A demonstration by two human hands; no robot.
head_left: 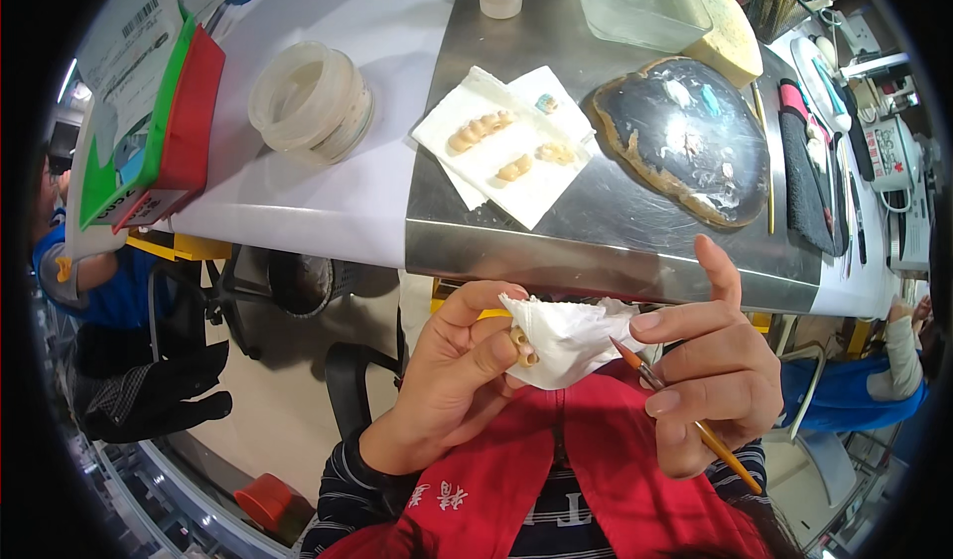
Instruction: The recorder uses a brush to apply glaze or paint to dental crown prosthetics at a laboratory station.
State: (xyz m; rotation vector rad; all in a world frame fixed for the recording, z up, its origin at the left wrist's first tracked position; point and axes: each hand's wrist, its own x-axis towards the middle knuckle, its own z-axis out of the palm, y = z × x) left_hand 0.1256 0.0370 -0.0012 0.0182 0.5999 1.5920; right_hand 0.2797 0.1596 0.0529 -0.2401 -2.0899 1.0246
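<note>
In front of my chest, my left hand [442, 380] is closed, pinching a small tooth-coloured dental piece [523, 347] between thumb and fingers. A crumpled white tissue [571, 341] spreads from the piece across to my right hand [723, 370]. That hand grips a thin paintbrush [730, 455] with a pointed reddish-brown tip and a yellowish handle. Its thumb and fingers also touch the tissue's edge, with the index finger raised. On the bench, a white paper napkin [526, 197] carries a row of joined dental crowns [481, 130] and several smaller pieces.
Right of the napkin lies a dark mixing slab [685, 147] with white and blue smears. Behind it are a glass dish [645, 8] and a yellow sponge [730, 38]. A translucent tub [313, 102] and red-green trays [184, 127] stand left. Tools [819, 152] lie right.
</note>
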